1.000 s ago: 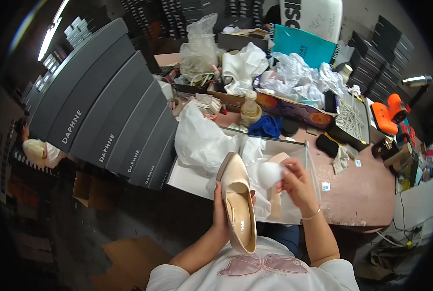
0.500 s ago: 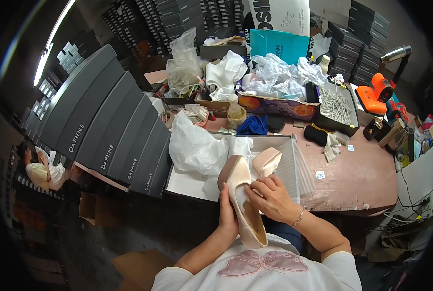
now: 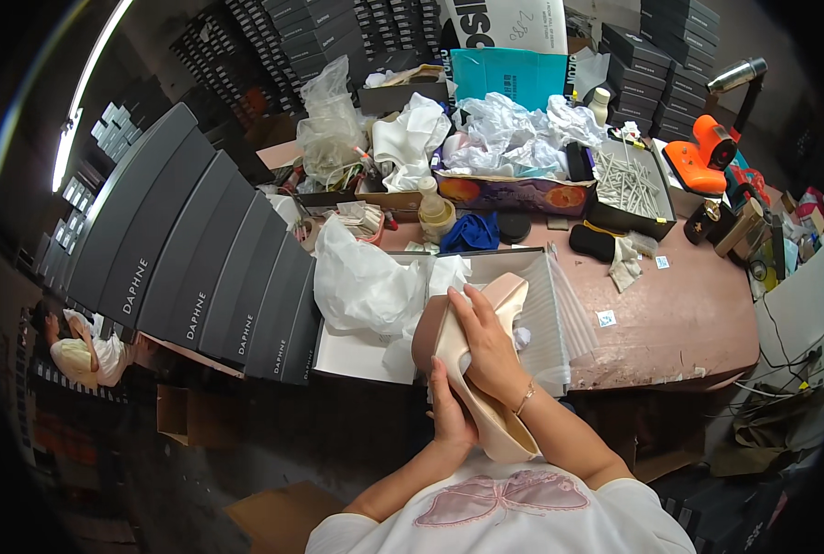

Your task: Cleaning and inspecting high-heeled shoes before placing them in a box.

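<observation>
Pale shoe (image 3: 455, 343) is up in front of me, toe fwd, over the open box's near edge. My L hand (image 3: 454, 420) has a firm grip on its side; R hand (image 3: 489, 355) is on the upper, fingers twd the toe, can't tell if closed on anything. Prob. mid-step, working at the shoe's opening; next move calls for steady L, R fingers free. 2nd shoe (image 3: 512, 290), box (image 3: 361, 355) w/ white paper (image 3: 366, 286), on pink counter (image 3: 652, 323); dark box stack (image 3: 195, 268) L.
</observation>
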Demonstrator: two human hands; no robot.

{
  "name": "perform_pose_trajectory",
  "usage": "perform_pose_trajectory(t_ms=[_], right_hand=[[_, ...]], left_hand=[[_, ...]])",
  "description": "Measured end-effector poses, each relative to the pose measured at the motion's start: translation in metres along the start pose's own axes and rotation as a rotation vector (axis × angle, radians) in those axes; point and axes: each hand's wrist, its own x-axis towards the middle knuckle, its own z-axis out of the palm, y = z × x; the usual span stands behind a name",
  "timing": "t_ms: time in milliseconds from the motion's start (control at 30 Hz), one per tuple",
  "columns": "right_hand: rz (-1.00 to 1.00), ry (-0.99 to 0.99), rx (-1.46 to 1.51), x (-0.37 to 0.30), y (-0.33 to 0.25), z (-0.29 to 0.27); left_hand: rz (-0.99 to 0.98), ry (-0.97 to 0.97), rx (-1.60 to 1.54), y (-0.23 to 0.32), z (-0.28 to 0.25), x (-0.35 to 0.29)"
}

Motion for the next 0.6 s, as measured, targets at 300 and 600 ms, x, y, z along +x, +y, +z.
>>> perform_pose_trajectory(t_ms=[300,600], right_hand=[[-0.051,-0.081,-0.145,0.019,0.012,0.018],[0.083,-0.441,-0.433,-0.004,0.087,-0.061]], left_hand=[[-0.036,0.028,0.017,0.001,0.001,0.010],[-0.176,0.193,-0.062,0.030,0.000,0.003]])
